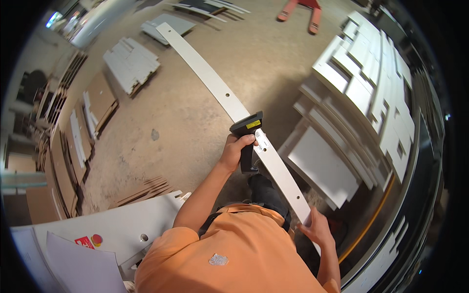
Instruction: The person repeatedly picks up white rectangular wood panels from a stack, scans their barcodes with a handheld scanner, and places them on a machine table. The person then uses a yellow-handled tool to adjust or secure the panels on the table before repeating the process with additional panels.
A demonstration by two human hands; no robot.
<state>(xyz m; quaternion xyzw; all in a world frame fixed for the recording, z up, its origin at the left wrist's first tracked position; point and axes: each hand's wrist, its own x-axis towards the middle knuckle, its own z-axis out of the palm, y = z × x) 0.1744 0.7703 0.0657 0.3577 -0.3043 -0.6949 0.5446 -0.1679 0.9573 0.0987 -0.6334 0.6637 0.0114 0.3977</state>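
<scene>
"Fingers of the left hand [234,150]: what are they doing?"

"Curled round the handle of a black scanner [246,157], thumb across its upper part. It has a yellow sticker [253,124] just under its head."

"And the right hand [318,227]?"

"Grasping the long white board [198,66] near its lower end, thumb laid over the face. How the other fingers wrap the far edge is hidden."

"Where does the board lie?"

"Slantwise in front of the person, upper left to lower right, passing just beside the body in the orange shirt [234,254]. Small round holes run along it (I count four), and a small label [262,140] sits on its face, right by the scanner."

"What's around?"

"White panels [366,73] stacked on the right, another panel stack [131,63] over on the left, and red forks [315,22] on the floor at the top. Lower left, there's a red button [96,239] on a pale surface [117,222]."
</scene>
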